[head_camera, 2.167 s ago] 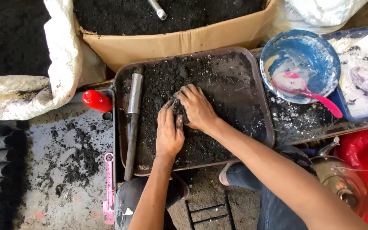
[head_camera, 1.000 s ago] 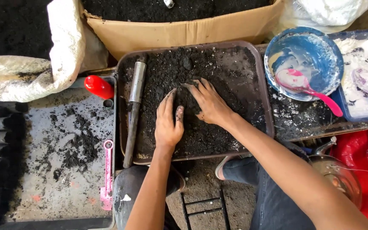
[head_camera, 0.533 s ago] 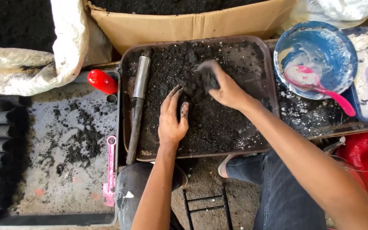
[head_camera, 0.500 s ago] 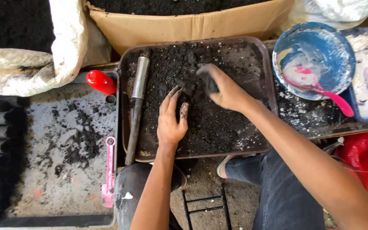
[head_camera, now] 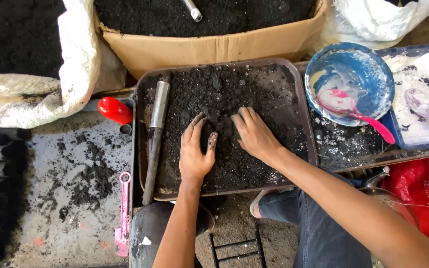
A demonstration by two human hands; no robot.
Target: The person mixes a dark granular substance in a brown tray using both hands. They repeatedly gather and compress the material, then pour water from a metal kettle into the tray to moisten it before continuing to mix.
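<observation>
A dark brown tray [head_camera: 308, 134] lies in front of me, filled with black damp powder [head_camera: 224, 89]. My left hand [head_camera: 196, 151] rests flat on the powder, fingers spread and dirty. My right hand [head_camera: 254, 134] presses down beside it, fingers curled into the powder. Whether it grips a clump is not clear. A metal tube tool [head_camera: 154, 139] lies along the tray's left side.
A cardboard box [head_camera: 214, 44] of black powder stands behind the tray, a white sack [head_camera: 70, 64] at left. A blue bowl [head_camera: 351, 82] with a pink spoon [head_camera: 358, 111] sits at right beside a tray of white powder [head_camera: 423, 94]. A red knob [head_camera: 115, 110] and pink tool [head_camera: 123, 213] lie left.
My right hand came back from the upper part of the tray and now presses down next to my left hand. The left hand stayed almost in place.
</observation>
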